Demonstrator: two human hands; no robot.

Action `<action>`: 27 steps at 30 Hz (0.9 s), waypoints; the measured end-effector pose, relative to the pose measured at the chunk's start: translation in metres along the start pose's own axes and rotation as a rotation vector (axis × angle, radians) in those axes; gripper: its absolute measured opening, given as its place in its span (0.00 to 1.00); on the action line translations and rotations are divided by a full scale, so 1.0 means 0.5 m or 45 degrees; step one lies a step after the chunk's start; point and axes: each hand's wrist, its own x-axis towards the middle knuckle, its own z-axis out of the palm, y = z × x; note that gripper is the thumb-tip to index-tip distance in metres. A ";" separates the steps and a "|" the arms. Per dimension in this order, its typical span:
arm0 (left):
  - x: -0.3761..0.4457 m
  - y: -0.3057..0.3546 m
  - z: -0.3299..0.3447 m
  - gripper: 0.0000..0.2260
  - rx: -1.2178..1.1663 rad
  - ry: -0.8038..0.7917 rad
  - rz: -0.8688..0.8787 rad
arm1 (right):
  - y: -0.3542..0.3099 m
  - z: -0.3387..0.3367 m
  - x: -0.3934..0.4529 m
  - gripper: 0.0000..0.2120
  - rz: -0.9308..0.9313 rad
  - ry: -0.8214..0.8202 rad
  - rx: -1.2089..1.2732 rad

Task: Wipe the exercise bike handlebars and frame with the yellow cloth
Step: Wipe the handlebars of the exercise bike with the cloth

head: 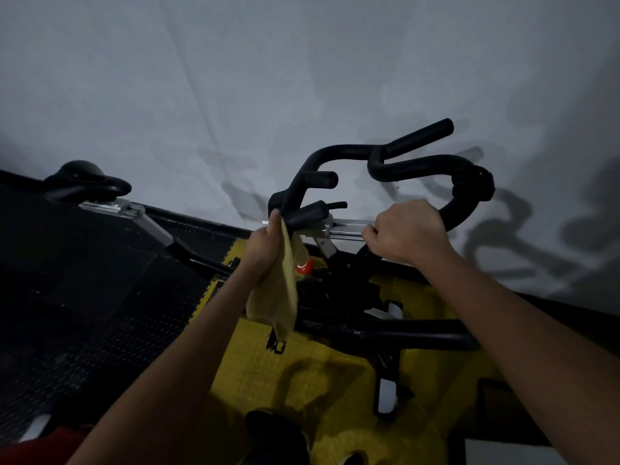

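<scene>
Grey wall [201, 78] behind black handlebars [419, 162]

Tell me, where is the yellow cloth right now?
In the head view, the yellow cloth hangs from the left hand, just left of centre, against the near end of the black handlebars.

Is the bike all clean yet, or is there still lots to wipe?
Nothing in the picture shows a part already cleaned. Right now the left hand presses the yellow cloth against the near end of the black handlebars, while the right hand grips the bar on the other side. The far handlebar loops, the frame below and the seat look untouched.
</scene>
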 end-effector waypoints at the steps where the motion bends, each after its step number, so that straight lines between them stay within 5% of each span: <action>1: 0.019 0.014 0.003 0.30 0.012 0.031 -0.011 | -0.001 -0.001 -0.001 0.27 -0.001 0.000 0.000; 6: 0.023 -0.005 -0.008 0.40 -0.328 -0.178 -0.176 | -0.002 -0.004 -0.003 0.26 0.006 -0.001 0.002; 14: -0.053 -0.123 0.009 0.31 -1.119 -0.691 -0.268 | 0.001 -0.004 -0.003 0.27 -0.010 -0.004 0.008; 19: 0.021 -0.058 -0.004 0.17 -0.861 -0.443 -0.162 | 0.000 -0.008 0.001 0.28 -0.022 -0.012 0.002; 27: 0.026 -0.102 0.024 0.21 -1.457 -0.800 -0.343 | 0.001 -0.002 -0.002 0.26 0.008 0.028 0.002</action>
